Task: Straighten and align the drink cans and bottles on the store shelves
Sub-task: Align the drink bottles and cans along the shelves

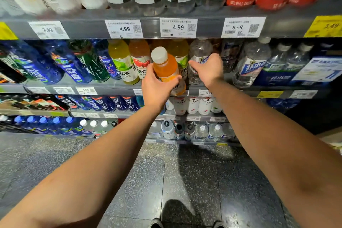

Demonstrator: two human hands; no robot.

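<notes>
An orange drink bottle [165, 66] with a white cap is held out in front of the middle shelf, tilted with its cap toward me. My left hand [157, 87] grips it around the lower body. My right hand [208, 69] reaches into the shelf and rests against a clear bottle [199, 55] with a blue and white label; whether its fingers close around that bottle is hidden. A yellow-green bottle [121, 59] and a red-labelled orange bottle [140, 57] stand to the left in the same row.
The grey shelf rail [209, 27] above carries price tags and large bottles. Blue bottles [72, 66] fill the left, clear water bottles [253, 61] the right. Lower shelves hold more bottles [192, 105]. Speckled floor and my shoes [156, 223] lie below.
</notes>
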